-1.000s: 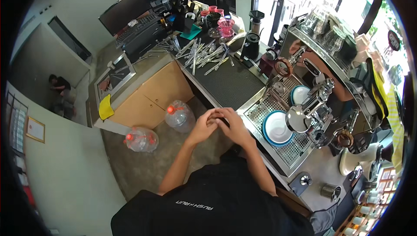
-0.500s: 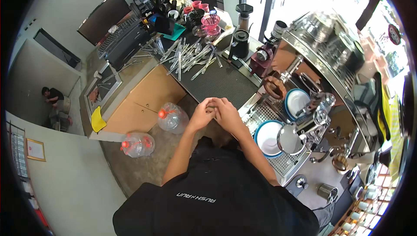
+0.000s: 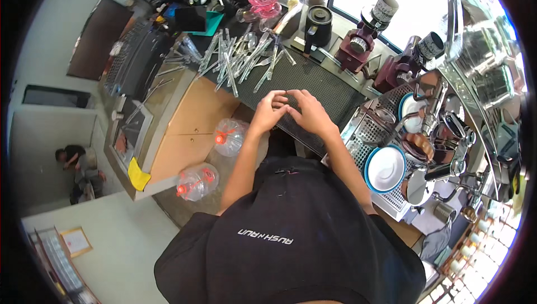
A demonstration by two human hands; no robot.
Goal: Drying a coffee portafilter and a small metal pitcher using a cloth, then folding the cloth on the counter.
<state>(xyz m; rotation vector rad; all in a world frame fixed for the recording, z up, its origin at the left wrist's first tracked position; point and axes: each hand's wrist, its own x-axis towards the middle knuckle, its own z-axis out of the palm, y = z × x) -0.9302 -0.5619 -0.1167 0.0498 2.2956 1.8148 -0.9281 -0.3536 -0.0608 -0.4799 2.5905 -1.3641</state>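
Note:
My left hand (image 3: 270, 112) and my right hand (image 3: 309, 112) are held up before me, over the front edge of the dark rubber mat (image 3: 313, 83) on the counter. Their fingers curve loosely toward each other, the fingertips meeting or almost meeting. Nothing shows between them. Beyond lies a loose heap of spoons and forks (image 3: 243, 60), many in clear plastic sleeves, spread across the mat's far left part. A black lidded jug (image 3: 319, 27) stands to the right of this heap.
On the right are maroon coffee grinders (image 3: 356, 46) and an espresso machine's drip tray (image 3: 358, 136) bearing blue-rimmed white plates (image 3: 386, 168). Large clear bottles (image 3: 197, 182) stand on the floor at left. A pink dripper (image 3: 264, 0) sits at the back. A person (image 3: 75, 158) sits far left.
The view has turned and moved closer to the counter, bringing more grinder into sight at right. My hands have spread slightly from a tighter clasp, fingers straighter.

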